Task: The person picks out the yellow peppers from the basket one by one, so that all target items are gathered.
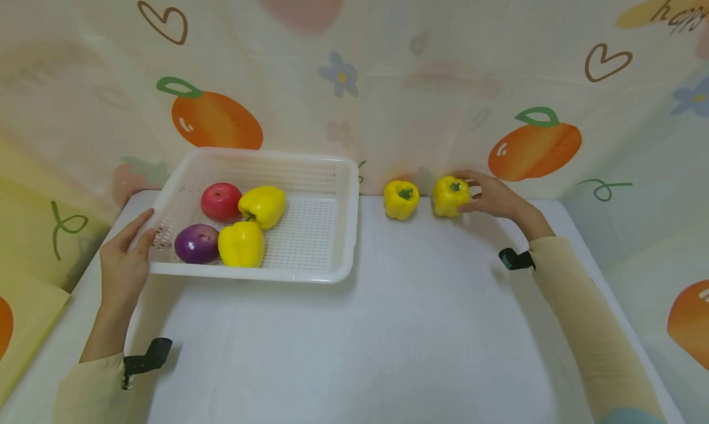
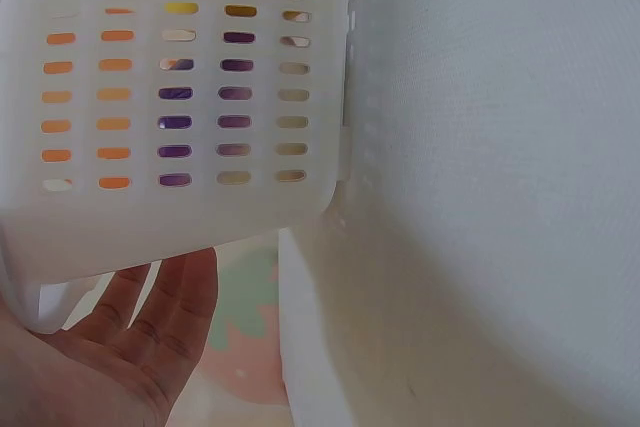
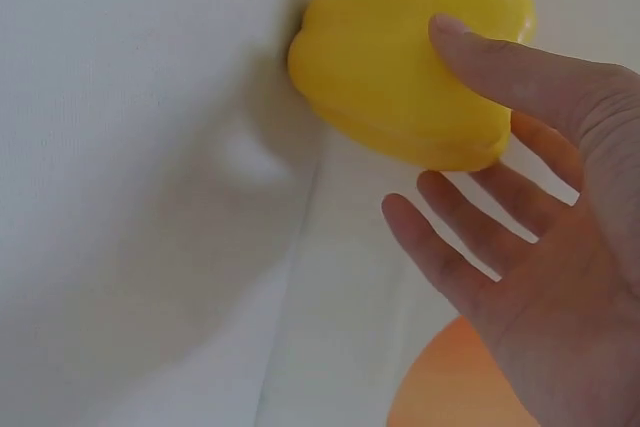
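My left hand (image 1: 124, 264) grips the left end of a white plastic basket (image 1: 346, 227), thumb at the rim and fingers on the outer wall. From the left wrist view, the slotted basket wall (image 2: 205, 202) shows beside the left hand (image 2: 130, 347). In the basket lie a red round fruit or vegetable (image 1: 220, 202), a purple one (image 1: 196, 244) and two yellow bell peppers (image 1: 263, 207). To the basket's right, my right hand (image 1: 495, 196) holds another yellow bell pepper (image 1: 450, 196) between thumb and fingers; the right wrist view shows the thumb on the pepper's side (image 3: 400, 67).
One more yellow bell pepper (image 1: 400, 200) stands between the basket and the held pepper, near the back edge of the white table (image 1: 354, 350). A printed cloth (image 1: 410, 104) with oranges and hearts hangs right behind the table.
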`<act>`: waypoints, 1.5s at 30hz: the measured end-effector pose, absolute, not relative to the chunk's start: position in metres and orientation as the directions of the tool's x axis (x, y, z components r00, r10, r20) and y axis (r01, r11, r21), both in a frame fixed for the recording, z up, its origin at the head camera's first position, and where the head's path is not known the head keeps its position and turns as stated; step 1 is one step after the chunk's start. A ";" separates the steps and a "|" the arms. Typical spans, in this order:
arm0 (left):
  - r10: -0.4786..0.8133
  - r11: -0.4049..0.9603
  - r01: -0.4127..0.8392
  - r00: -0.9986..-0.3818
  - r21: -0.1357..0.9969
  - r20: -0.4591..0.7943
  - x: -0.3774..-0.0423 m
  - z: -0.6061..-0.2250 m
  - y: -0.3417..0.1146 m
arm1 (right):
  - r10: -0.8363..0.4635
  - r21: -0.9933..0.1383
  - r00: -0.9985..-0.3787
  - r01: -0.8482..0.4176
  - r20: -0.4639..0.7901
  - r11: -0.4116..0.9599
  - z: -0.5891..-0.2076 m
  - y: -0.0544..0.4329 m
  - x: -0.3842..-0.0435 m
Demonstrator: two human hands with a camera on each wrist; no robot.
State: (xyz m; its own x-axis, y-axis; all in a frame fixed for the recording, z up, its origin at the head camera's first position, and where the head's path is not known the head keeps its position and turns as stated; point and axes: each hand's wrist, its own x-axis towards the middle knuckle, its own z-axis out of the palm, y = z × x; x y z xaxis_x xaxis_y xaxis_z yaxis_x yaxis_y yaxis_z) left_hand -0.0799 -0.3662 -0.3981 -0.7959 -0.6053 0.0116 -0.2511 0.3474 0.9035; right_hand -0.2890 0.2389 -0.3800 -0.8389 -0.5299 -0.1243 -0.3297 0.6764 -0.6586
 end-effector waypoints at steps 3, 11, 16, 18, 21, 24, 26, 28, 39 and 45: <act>-0.605 0.342 -0.250 -0.796 0.906 0.008 -0.080 -0.398 -0.366 | -0.526 -0.648 -0.841 -0.334 -0.123 0.685 -0.376 0.239 -0.289; -0.617 0.354 -0.276 -0.787 0.894 0.002 -0.076 -0.399 -0.371 | -0.507 -0.574 -0.853 -0.354 -0.125 0.738 -0.359 0.231 -0.292; -0.607 0.345 -0.252 -0.795 0.904 0.010 -0.078 -0.398 -0.371 | -0.509 -0.553 -0.855 -0.376 -0.102 0.743 -0.347 0.225 -0.290; -0.605 0.341 -0.248 -0.797 0.906 0.009 -0.078 -0.398 -0.369 | -0.514 -0.542 -0.853 -0.391 -0.089 0.744 -0.342 0.221 -0.289; -0.606 0.341 -0.250 -0.796 0.906 0.008 -0.079 -0.397 -0.368 | -0.526 -0.522 -0.847 -0.412 -0.083 0.746 -0.336 0.212 -0.287; -0.608 0.338 -0.249 -0.794 0.907 0.008 -0.080 -0.396 -0.367 | -0.544 -0.506 -0.835 -0.432 -0.088 0.746 -0.331 0.203 -0.286; -0.609 0.336 -0.251 -0.793 0.908 0.006 -0.080 -0.396 -0.367 | -0.558 -0.503 -0.825 -0.447 -0.088 0.740 -0.328 0.197 -0.285; -0.609 0.335 -0.251 -0.793 0.908 0.006 -0.080 -0.397 -0.367 | -0.572 -0.507 -0.816 -0.461 -0.080 0.728 -0.326 0.192 -0.285; -0.607 0.333 -0.250 -0.795 0.909 0.004 -0.080 -0.400 -0.368 | -0.629 -0.545 -0.776 -0.513 -0.037 0.664 -0.314 0.155 -0.278; -0.597 0.346 -0.245 -0.802 0.906 0.011 -0.079 -0.398 -0.368 | -0.670 -0.559 -0.742 -0.545 -0.027 0.625 -0.311 0.134 -0.279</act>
State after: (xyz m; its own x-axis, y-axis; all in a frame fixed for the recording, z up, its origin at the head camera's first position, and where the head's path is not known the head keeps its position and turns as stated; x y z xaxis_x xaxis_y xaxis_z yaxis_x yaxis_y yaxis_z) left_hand -0.0792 -0.3681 -0.3978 -0.8021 -0.5971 0.0110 -0.2449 0.3458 0.9058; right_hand -0.2786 0.1339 -0.3110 -0.7416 -0.6703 -0.0267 -0.5449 0.6251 -0.5589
